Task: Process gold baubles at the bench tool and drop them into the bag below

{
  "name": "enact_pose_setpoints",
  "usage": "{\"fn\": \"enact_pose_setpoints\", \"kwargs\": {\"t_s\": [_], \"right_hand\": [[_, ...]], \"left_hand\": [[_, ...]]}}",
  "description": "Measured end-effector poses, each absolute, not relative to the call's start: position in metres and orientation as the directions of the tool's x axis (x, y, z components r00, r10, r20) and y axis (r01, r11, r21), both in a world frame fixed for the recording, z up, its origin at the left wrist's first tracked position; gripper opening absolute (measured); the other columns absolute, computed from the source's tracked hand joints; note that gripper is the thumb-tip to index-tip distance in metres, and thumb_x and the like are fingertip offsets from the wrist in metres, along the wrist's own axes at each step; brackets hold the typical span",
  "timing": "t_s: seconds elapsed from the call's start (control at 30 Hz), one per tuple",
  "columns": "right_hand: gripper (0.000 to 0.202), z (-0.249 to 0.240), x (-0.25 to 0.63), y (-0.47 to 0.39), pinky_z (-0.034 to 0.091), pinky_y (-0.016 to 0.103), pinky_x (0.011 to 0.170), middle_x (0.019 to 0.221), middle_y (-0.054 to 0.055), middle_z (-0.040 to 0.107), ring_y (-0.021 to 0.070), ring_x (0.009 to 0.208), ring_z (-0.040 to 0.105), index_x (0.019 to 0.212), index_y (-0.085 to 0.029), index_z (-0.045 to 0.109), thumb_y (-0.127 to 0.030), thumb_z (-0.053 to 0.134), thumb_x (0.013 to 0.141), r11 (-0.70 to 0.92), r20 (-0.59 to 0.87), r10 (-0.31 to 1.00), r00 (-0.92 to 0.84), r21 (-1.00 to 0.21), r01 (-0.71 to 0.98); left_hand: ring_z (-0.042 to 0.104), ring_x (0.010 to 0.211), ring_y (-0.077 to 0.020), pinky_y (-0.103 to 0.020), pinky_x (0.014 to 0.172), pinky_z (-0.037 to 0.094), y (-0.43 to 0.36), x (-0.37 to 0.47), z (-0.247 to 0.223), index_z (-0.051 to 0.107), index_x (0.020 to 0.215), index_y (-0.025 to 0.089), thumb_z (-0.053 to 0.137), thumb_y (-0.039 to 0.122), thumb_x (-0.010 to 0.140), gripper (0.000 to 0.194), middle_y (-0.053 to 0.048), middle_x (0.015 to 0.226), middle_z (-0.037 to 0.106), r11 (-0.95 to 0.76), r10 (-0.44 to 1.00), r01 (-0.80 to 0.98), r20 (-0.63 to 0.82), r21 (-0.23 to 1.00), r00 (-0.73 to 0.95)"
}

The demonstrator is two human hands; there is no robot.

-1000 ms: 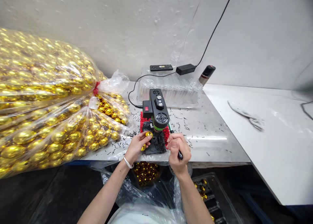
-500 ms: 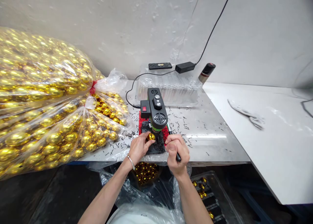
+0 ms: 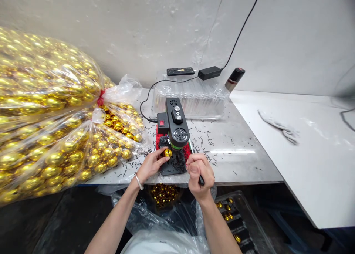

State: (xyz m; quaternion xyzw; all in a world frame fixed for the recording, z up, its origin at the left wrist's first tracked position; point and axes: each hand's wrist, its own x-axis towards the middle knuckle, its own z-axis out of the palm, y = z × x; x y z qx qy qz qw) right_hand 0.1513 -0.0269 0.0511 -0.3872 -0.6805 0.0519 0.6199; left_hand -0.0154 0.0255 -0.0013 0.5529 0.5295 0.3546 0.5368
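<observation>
Gold ball [image 3: 168,152] under the drill head, near the table's front edge.

My left hand [image 3: 151,164] pinches the ball on the small drill press [image 3: 174,130]; my right hand [image 3: 199,172] grips its lever [image 3: 194,156]. Bagged balls [image 3: 55,117] crowd left; open table [image 3: 244,154] lies right.

— Steel bench [image 3: 235,161], strewn with black shavings [image 3: 205,134]?
— Yes. Bulging bags of gold balls [image 3: 50,113] at left, small black press [image 3: 174,135] on a red mat [image 3: 158,140] near the front edge.
— Behind?
— Clear plastic tray [image 3: 191,100] against the wall. White table [image 3: 299,146] adjoining at right, bearing a crumpled white glove [image 3: 280,130].
</observation>
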Motion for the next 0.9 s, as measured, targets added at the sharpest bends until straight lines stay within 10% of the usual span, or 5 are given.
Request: {"fn": "enact_pose_setpoints", "kwargs": {"t_s": [0.37, 0.9], "right_hand": [[0.022, 0.051, 0.153, -0.029, 0.045, 0.027, 0.056, 0.069, 0.002, 0.052, 0.0135, 0.068, 0.055, 0.070, -0.020, 0.048, -0.011, 0.041, 0.088, 0.684, 0.789, 0.612, 0.055, -0.564, 0.463], [0.029, -0.012, 0.154, -0.015, 0.049, 0.036, 0.070, 0.072, 0.000, 0.052, 0.0121, 0.063, 0.053, 0.070, -0.021, 0.044, -0.026, 0.032, 0.095, 0.743, 0.874, 0.480, 0.077, -0.452, 0.495]], "left_hand": [[0.063, 0.099, -0.0280, -0.032, 0.083, 0.045, 0.021, 0.011, 0.014, 0.062, 0.115, 0.020, 0.057, 0.034, 0.086, 0.033, -0.012, 0.113, 0.065, -0.176, 0.955, 0.793, -0.096, 0.583, 0.282], [0.063, 0.097, -0.0266, -0.029, 0.075, 0.046, 0.020, 0.013, 0.006, 0.062, 0.116, 0.023, 0.055, 0.043, 0.087, 0.036, -0.010, 0.117, 0.062, -0.177, 0.961, 0.814, -0.081, 0.553, 0.264]]}}
